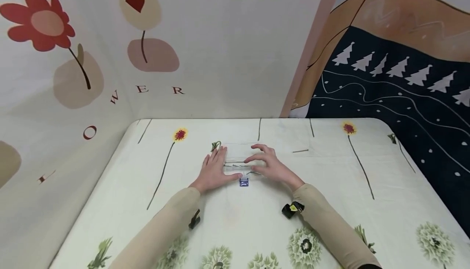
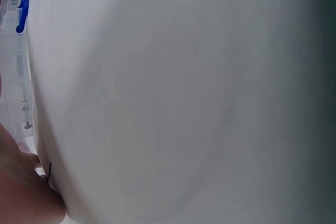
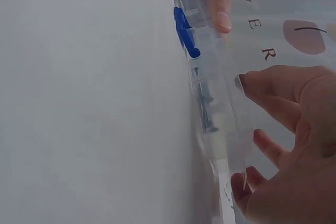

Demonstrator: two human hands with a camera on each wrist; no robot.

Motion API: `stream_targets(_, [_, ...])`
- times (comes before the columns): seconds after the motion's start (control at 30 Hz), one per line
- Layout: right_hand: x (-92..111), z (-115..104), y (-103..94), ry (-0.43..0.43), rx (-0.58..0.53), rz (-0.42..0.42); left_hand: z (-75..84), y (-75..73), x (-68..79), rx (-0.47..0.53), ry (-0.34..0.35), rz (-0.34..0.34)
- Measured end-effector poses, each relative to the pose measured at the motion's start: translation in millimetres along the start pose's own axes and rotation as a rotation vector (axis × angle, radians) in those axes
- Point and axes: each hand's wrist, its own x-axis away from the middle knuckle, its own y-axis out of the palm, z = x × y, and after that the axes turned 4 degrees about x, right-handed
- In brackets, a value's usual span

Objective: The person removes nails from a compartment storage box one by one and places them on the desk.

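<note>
A clear plastic compartment box lies on the table between the hands, its blue latch facing the person. Long metal screws or nails lie in it, and the right wrist view shows several screws through its wall. My left hand rests along the box's left side, fingers straight and thumb stretched toward the latch. My right hand arches over the right side with fingers spread and bent. In the right wrist view its thumb tip is right at the box edge. Only a strip of box shows in the left wrist view.
A loose nail lies on the flower-printed tablecloth to the right of the right hand. Printed cloth walls rise behind the table. Black wrist cameras sit at both sleeves.
</note>
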Motion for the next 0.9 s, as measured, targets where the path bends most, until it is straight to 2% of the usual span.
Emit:
stream_targets(0.23, [-4.9,-4.6,4.2,0.028,0.059,-0.046,0.4,-0.9,0.1,-0.002,0.007,-0.025])
stream_targets(0.33, [-7.0,-5.1,5.8,0.039,0.072,-0.057,-1.1,-4.6,0.8,0.013,0.012,-0.056])
stream_targets(0.47, [-7.8,-3.6,4.7,0.084,0.046,-0.060,-7.0,-9.7,-1.5,0.062,0.049,-0.114])
stream_targets(0.57, [-8.7,-2.9,4.5,0.120,0.015,-0.051,-14.9,-15.7,-1.8,0.093,0.108,-0.140])
stream_targets(0.7, [-10.3,-2.3,4.6,0.136,-0.001,-0.054,-25.8,-21.0,1.3,0.181,0.149,-0.114])
stream_targets(0.9, [-11.1,-1.8,4.6,0.133,0.000,-0.063,-35.8,-16.0,3.3,0.345,0.168,-0.043])
